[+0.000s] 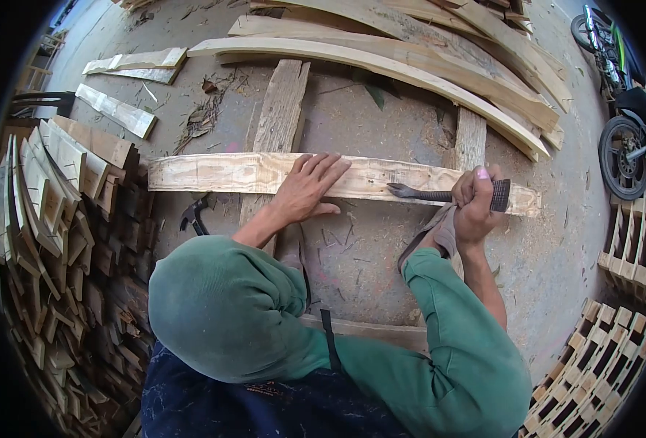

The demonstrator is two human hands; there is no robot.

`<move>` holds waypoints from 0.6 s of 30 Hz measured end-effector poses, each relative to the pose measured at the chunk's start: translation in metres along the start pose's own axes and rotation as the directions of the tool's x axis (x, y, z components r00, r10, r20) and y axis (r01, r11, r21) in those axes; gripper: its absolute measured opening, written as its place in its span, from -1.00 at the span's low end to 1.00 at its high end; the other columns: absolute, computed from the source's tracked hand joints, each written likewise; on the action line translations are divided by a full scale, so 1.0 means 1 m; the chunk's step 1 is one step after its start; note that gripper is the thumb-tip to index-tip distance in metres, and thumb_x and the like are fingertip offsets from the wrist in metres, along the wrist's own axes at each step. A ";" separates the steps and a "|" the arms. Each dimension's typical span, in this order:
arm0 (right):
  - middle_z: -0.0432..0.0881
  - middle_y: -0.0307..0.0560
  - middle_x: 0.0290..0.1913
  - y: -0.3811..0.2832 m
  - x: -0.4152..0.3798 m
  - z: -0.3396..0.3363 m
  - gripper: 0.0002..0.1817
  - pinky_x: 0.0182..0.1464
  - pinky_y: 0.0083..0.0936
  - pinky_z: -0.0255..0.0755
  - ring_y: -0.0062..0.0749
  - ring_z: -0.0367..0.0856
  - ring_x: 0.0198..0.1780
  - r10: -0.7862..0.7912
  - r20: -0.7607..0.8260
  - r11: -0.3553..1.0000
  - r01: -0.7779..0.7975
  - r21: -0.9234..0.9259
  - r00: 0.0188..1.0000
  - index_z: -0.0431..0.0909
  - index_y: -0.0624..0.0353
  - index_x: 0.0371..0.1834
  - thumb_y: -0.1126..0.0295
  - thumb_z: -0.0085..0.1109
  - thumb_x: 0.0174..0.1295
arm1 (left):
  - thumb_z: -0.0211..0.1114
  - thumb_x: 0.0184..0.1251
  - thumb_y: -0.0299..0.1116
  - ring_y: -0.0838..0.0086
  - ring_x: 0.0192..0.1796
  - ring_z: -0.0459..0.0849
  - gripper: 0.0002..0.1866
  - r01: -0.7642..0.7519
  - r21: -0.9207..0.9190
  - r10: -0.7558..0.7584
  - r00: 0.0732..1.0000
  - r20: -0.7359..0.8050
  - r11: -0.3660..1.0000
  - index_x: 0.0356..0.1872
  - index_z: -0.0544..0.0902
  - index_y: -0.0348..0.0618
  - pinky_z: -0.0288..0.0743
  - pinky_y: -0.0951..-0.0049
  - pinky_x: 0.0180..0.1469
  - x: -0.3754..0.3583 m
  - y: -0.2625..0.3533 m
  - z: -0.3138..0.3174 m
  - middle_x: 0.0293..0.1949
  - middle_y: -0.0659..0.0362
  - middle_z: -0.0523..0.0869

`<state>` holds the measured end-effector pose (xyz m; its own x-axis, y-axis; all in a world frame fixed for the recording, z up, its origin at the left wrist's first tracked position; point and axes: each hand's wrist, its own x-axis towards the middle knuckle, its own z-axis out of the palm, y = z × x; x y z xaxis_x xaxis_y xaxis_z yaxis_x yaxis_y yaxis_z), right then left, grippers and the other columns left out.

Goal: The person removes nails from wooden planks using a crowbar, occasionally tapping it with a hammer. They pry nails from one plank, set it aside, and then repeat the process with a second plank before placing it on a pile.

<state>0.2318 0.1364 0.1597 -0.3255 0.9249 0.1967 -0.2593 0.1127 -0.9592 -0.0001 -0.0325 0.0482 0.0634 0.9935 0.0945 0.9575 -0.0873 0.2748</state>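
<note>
My left hand [307,188] lies flat on a pale wooden plank [220,173], fingers spread, with nothing in its grasp. The plank rests crosswise over two rough wooden beams [283,109]. My right hand [476,208] is wrapped round a dark pry bar [429,195] with a ridged shaft. Its forked tip points left and lies on or just above the plank's face; contact is hard to tell. The bar's thick ridged end sticks out to the right of my fist. Below the plank, left of my left forearm, a claw hammer [193,217] is on the ground, partly hidden by my sleeve.
Long curved boards [381,66] lie stacked across the far side. Short planks [118,109] are on the ground at far left. A tall stack of cut boards [60,212] stands at left. Slatted pallets [593,358] and a motorbike [626,157] are at right. Loose nails [334,237] litter the floor.
</note>
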 end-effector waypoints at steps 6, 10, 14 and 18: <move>0.19 -0.25 -0.70 0.016 0.002 0.042 -0.66 -0.63 -0.49 0.10 -0.67 0.19 -0.66 -0.080 0.213 0.892 0.165 -0.420 0.974 0.23 0.18 -0.56 0.41 0.07 0.38 | 0.28 -0.13 0.52 0.12 0.26 0.41 0.22 0.093 -0.001 -0.093 0.995 0.044 0.996 0.41 0.26 -0.29 0.14 0.12 0.38 0.004 -0.037 0.014 0.20 -0.04 0.47; 0.22 -0.16 -0.71 0.004 -0.010 0.089 -0.68 -0.63 -0.41 0.10 -0.55 0.20 -0.70 -0.246 0.386 0.795 0.413 -0.445 0.889 0.25 0.18 -0.52 0.40 0.12 0.37 | 0.38 -0.18 0.44 0.12 0.31 0.38 0.21 0.143 -0.028 -0.137 0.979 0.149 0.989 0.44 0.23 -0.20 0.12 0.11 0.39 0.005 -0.038 0.010 0.26 -0.04 0.44; 0.13 -0.34 -0.71 0.015 0.016 0.019 -0.70 -0.69 -0.61 0.08 -0.66 0.07 -0.73 0.044 0.037 0.987 -0.049 0.153 0.998 0.15 0.01 -0.50 0.36 -0.12 0.46 | 0.47 -0.21 0.31 0.13 0.29 0.41 0.15 0.147 -0.082 -0.138 0.984 0.114 0.986 0.42 0.27 -0.15 0.15 0.13 0.38 0.002 -0.043 0.019 0.24 0.00 0.47; 0.12 -0.33 -0.69 0.004 0.011 0.040 -0.70 -0.65 -0.61 0.10 -0.65 0.11 -0.69 0.085 -0.061 0.996 -0.082 0.044 0.995 0.15 0.04 -0.51 0.37 -0.08 0.42 | 0.48 -0.19 0.28 0.15 0.27 0.42 0.11 0.159 -0.075 -0.149 0.982 0.118 0.984 0.40 0.30 -0.15 0.16 0.13 0.38 0.000 -0.043 0.017 0.22 -0.01 0.48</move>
<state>0.1908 0.1323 0.1656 -0.2905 0.9514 0.1017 -0.2716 0.0199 -0.9622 -0.0364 -0.0280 0.0201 -0.0475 0.9970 -0.0608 0.9316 0.0661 0.3574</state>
